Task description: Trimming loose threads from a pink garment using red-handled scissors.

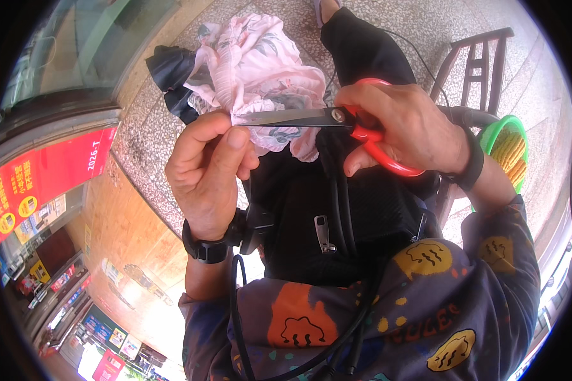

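Observation:
A bunched pink printed fabric piece (pixel 262 62) with a gathered band hangs beyond my hands. My left hand (pixel 205 166) pinches a small end of it between thumb and forefinger. In my right hand (pixel 400 119) is a pair of scissors (pixel 310 117) with red handles, its fingers around the loops. The blades lie nearly together and point left. Their tips meet the fabric just by my left fingertips; whether they touch the thread or cloth there is too small to tell.
Black fabric (pixel 174 71) shows behind the pink cloth. A black bag (pixel 305 214) with zips rests on my lap, and a black cable (pixel 240 314) crosses my shirt. To the right are a wooden chair (pixel 476 71) and a green basket (pixel 495 126) holding corn cobs. Glass (pixel 90 52) stands at left.

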`<state>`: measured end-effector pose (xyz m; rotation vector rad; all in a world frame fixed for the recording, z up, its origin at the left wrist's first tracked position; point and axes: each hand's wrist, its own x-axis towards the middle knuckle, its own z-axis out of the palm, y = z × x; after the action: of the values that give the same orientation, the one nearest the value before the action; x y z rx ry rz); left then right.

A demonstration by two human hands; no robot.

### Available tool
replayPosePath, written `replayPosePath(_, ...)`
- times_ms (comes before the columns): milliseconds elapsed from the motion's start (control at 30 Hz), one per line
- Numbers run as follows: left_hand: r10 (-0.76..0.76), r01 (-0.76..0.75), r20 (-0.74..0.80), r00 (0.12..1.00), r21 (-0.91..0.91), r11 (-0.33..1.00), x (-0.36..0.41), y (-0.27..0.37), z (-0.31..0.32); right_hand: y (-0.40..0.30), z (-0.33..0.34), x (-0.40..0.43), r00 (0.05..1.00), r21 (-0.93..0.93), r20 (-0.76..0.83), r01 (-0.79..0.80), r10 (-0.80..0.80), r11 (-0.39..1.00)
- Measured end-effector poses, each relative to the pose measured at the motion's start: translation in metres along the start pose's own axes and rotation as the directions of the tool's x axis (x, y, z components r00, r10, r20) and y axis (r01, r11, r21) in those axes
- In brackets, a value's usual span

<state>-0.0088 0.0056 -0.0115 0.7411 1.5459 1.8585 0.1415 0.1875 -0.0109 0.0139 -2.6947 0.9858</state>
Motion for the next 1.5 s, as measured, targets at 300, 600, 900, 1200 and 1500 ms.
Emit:
replayPosePath(300, -0.031, 0.031, 0.015, 0.999, -0.039, 0.999, -0.001, -0.001, 0.001, 0.002, 0.006, 0.002, 0.999, -0.024, -0.039, 0.025, -0.026, 0.999)
replayPosePath(600, -0.022, 0.023, 0.011, 1.000, -0.035, 0.999, -0.001, -0.001, 0.001, 0.000, 0.007, 0.003, 0.999, -0.095, -0.034, -0.027, 0.024, 0.995)
replayPosePath(900, -0.122, 0.123, 0.047, 0.991, -0.026, 0.992, -0.001, 0.000, -0.001, 0.000, 0.002, 0.025, 0.940, 0.346, -0.150, -0.239, 0.305, 0.907)
replayPosePath(1200, -0.186, 0.173, 0.040, 0.982, 0.215, 0.961, -0.001, 0.005, 0.012, -0.012, 0.026, 0.058, 0.979, 0.485, -0.133, -0.072, 0.155, 0.872)
replayPosePath(1500, -0.015, -0.012, 0.122, 0.992, 0.216, 0.976, -0.001, -0.003, 0.010, -0.015, 0.027, 0.058, 0.946, 0.538, -0.140, -0.176, 0.293, 0.825)
